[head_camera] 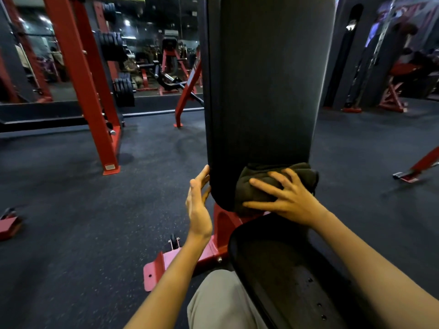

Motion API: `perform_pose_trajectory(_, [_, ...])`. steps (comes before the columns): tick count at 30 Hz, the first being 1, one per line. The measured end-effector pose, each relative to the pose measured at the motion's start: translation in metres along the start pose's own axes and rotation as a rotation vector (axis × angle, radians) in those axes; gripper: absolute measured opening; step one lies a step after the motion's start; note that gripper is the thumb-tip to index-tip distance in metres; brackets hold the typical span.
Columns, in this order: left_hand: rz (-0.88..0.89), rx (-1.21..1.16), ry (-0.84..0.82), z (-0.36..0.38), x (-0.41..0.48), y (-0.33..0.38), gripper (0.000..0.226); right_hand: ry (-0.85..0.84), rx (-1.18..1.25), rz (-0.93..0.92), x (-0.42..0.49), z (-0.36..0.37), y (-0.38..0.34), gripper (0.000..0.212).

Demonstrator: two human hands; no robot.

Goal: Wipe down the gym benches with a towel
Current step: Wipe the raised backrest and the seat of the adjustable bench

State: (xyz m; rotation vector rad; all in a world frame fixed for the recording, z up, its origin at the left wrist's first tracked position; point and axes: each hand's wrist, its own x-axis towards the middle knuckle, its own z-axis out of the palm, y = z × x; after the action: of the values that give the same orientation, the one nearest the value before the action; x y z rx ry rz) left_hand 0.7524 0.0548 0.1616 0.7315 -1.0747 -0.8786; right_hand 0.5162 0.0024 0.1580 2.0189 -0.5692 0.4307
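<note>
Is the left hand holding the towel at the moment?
No, the right hand presses the towel; the left hand touches the back pad's edge.

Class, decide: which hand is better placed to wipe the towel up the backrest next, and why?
Right. The right hand presses the towel against the lower end of the backrest, so it can probably just slide upward. The left hand has no towel; its fingers only touch the backrest's left edge.

A bunched dark cloth towel lies under your right hand, against the black padded backrest. Your left hand touches its edge.
</note>
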Motion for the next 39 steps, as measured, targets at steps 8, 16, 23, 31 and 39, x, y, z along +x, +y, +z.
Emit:
perform_pose_trajectory(8, [0.137,0.039,0.039,0.015,0.02,0.014,0.044,0.314,0.126,0.503,0.06,-0.027,0.002,0.052])
perform_pose_trajectory(16, [0.192,0.114,0.012,0.02,0.029,0.015,0.044,0.328,0.109,0.665,0.107,-0.01,-0.035,0.05])
perform_pose_trajectory(23, [0.333,0.133,0.02,0.044,0.085,0.06,0.05,0.477,0.025,0.657,0.167,-0.044,0.057,0.046])
perform_pose_trajectory(31, [0.482,0.382,-0.031,0.044,0.1,0.065,0.052,0.512,0.225,1.091,0.15,-0.033,0.035,0.054])
perform_pose_trajectory(39, [0.66,0.455,-0.048,0.055,0.133,0.091,0.056,0.503,0.093,0.774,0.212,-0.074,0.125,0.053])
